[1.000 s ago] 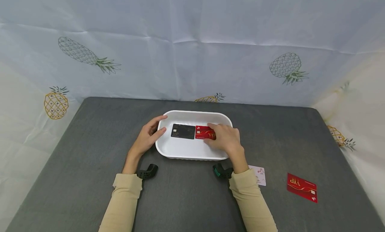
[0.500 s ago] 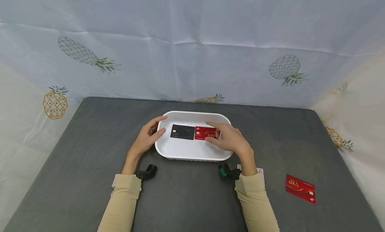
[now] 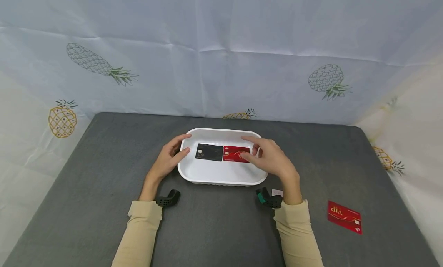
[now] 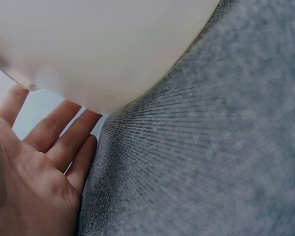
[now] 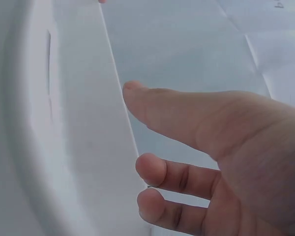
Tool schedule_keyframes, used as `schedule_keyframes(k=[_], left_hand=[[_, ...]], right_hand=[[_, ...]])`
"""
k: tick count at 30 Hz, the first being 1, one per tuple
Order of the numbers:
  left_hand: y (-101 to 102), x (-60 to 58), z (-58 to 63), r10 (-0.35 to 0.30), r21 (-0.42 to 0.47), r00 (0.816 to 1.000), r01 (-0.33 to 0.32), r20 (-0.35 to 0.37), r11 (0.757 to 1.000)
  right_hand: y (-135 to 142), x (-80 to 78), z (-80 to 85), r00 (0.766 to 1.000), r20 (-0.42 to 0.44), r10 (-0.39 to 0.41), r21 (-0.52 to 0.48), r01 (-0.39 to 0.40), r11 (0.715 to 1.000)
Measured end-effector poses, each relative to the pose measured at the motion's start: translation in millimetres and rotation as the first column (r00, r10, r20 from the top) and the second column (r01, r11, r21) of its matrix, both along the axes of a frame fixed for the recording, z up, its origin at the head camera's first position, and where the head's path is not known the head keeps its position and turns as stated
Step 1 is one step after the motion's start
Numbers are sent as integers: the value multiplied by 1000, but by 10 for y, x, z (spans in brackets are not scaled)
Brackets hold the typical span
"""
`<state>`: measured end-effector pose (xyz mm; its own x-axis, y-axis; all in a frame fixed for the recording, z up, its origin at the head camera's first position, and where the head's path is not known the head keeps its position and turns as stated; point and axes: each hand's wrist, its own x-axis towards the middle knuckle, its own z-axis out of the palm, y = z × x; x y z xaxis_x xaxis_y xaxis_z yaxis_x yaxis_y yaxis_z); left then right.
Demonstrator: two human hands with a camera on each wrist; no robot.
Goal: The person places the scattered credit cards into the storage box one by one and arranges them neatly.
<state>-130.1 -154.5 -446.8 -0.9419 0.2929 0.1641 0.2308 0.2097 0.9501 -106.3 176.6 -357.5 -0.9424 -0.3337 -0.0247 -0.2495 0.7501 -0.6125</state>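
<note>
A shallow white tray (image 3: 221, 173) holds a black VIP card (image 3: 209, 152) and a red VIP card (image 3: 231, 154), lying end to end. My left hand (image 3: 169, 156) grips the tray's left end, thumb at the rim's inner side. In the left wrist view its other fingers (image 4: 59, 128) reach along the outer wall. Over the tray's right end hovers my right hand (image 3: 275, 156), holding nothing. From the head view, its thumb overlaps the red card's right part. Thumb and fingers are apart in the right wrist view, against the pale tray (image 5: 88, 137).
Another red VIP card (image 3: 344, 217) lies on the grey table (image 3: 214, 232) at the right. A pale card (image 3: 277, 192) is mostly covered by my right wrist. Black wrist mounts (image 3: 168, 198) sit at both cuffs. Behind the table hangs a pineapple-print cloth (image 3: 221, 78).
My right hand has let go of the red card in the tray and drawn back to the right, fingers spreading. The right forearm now covers more of the pale card. Left hand stays put.
</note>
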Motion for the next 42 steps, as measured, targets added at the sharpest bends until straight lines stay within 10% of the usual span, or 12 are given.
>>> schedule_keyframes(k=[42], left_hand=[[-6, 2, -15, -22, 40, 1000, 23, -19, 999]], right_hand=[[227, 115, 110, 1000, 19, 16, -7, -16, 1000]])
